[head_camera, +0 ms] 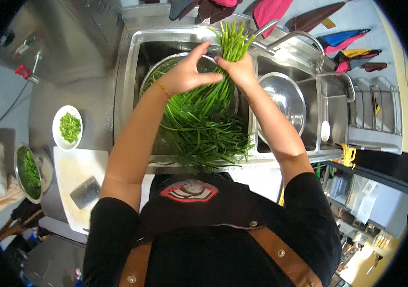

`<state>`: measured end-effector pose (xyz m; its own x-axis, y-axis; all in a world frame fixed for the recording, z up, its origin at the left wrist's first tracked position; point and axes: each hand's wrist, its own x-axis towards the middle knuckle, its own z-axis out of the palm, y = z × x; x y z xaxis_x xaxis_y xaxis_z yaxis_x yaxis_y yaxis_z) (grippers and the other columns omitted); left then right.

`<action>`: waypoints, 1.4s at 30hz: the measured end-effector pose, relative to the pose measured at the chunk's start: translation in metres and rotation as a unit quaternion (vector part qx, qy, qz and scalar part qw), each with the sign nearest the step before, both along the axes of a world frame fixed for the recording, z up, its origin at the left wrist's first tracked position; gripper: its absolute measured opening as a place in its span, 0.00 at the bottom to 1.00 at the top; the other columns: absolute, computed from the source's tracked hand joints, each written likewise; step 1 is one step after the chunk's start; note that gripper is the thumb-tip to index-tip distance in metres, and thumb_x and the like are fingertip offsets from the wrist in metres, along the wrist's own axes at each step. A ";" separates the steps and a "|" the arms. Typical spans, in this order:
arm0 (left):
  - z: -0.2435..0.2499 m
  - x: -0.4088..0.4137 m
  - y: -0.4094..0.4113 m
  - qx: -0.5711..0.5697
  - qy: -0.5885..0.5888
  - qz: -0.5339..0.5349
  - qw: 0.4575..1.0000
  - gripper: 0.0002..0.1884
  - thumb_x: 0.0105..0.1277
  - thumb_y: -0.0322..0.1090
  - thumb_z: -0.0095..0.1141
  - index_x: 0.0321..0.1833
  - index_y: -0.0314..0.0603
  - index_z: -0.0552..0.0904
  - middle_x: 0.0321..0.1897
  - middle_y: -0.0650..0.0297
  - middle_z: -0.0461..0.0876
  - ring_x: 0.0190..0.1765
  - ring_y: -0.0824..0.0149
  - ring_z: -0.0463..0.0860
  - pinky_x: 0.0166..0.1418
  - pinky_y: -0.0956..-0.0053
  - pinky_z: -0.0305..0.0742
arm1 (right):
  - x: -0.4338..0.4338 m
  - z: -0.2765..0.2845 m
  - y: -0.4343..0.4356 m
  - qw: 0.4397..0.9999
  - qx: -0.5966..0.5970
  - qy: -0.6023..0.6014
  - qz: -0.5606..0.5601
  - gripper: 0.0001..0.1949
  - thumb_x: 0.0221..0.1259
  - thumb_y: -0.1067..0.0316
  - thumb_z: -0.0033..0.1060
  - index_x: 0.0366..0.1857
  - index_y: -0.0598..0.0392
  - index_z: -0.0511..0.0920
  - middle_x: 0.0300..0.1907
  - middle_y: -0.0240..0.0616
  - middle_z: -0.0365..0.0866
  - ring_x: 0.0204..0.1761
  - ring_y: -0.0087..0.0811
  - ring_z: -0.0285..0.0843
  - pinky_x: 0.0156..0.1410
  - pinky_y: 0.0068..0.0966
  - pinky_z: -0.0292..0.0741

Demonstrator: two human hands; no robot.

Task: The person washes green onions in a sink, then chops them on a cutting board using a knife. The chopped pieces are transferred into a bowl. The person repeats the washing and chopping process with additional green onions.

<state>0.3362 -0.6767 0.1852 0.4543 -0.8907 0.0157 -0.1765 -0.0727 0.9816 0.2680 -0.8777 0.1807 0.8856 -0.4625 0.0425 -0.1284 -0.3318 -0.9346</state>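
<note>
My right hand [238,68] grips a bunch of long green leafy stalks [204,122], perhaps garlic chives, near their pale cut ends. The bunch hangs over the left sink basin, and its leaf tips spread over the basin's front edge. My left hand [186,73], with a yellow cord at the wrist, is beside the bunch, thumb and fingers spread; its thumb tip lies by the stalks. Below the hands a round metal bowl [150,77] sits in the basin, partly hidden by the greens and my left arm.
A steel faucet [301,34] arches over the sinks at the back right. A large metal bowl [286,97] stands in the middle basin. At left are a white bowl [56,123] of chopped greens, a white cutting board [67,179] with a cleaver blade [85,192], and a metal bowl [23,190] with greens.
</note>
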 end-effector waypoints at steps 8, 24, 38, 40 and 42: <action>0.022 0.020 -0.052 -0.150 -0.027 0.024 0.988 0.82 0.45 0.54 0.85 0.82 0.46 0.21 0.83 0.40 0.47 0.85 0.47 0.47 0.86 0.58 0.45 | 0.010 0.088 0.026 0.985 0.089 -0.128 0.074 0.19 0.53 0.69 0.79 0.48 0.59 0.83 0.46 0.35 0.88 0.46 0.27 0.85 0.55 0.27 0.80; 0.071 0.041 -0.055 -0.294 0.268 0.206 0.894 0.18 0.63 0.27 0.65 0.56 0.32 0.80 0.41 0.57 0.86 0.41 0.62 0.86 0.47 0.70 0.83 | 0.006 0.066 0.031 0.977 -0.007 -0.131 0.167 0.29 0.50 0.64 0.83 0.57 0.59 0.79 0.51 0.38 0.87 0.53 0.28 0.83 0.60 0.28 0.78; 0.129 0.147 -0.024 -0.389 0.405 0.173 0.809 0.09 0.65 0.32 0.64 0.44 0.36 0.84 0.34 0.61 0.85 0.37 0.63 0.85 0.52 0.66 0.83 | -0.112 -0.154 0.000 0.978 -0.007 0.112 0.177 0.19 0.83 0.55 0.45 0.39 0.58 0.80 0.33 0.41 0.83 0.37 0.36 0.80 0.49 0.34 0.77; 0.144 0.125 -0.023 -0.384 0.329 0.194 0.841 0.08 0.65 0.32 0.64 0.43 0.36 0.84 0.33 0.61 0.85 0.37 0.63 0.85 0.53 0.66 0.83 | -0.138 -0.179 -0.019 0.969 -0.017 0.180 0.168 0.14 0.82 0.59 0.48 0.40 0.57 0.78 0.35 0.39 0.82 0.39 0.33 0.78 0.52 0.31 0.76; 0.153 0.112 -0.021 -0.376 0.242 0.232 0.864 0.08 0.65 0.32 0.64 0.42 0.37 0.84 0.32 0.61 0.85 0.36 0.62 0.85 0.53 0.66 0.83 | -0.154 -0.181 -0.033 0.954 -0.084 0.232 0.171 0.11 0.79 0.62 0.52 0.45 0.58 0.79 0.38 0.41 0.83 0.44 0.36 0.82 0.56 0.32 0.77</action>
<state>0.4478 -0.6975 0.3381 0.8751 -0.4318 0.2187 0.1455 0.6656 0.7320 0.1141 -0.9105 -0.0004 0.9247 -0.1647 -0.3433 -0.3734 -0.5684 -0.7331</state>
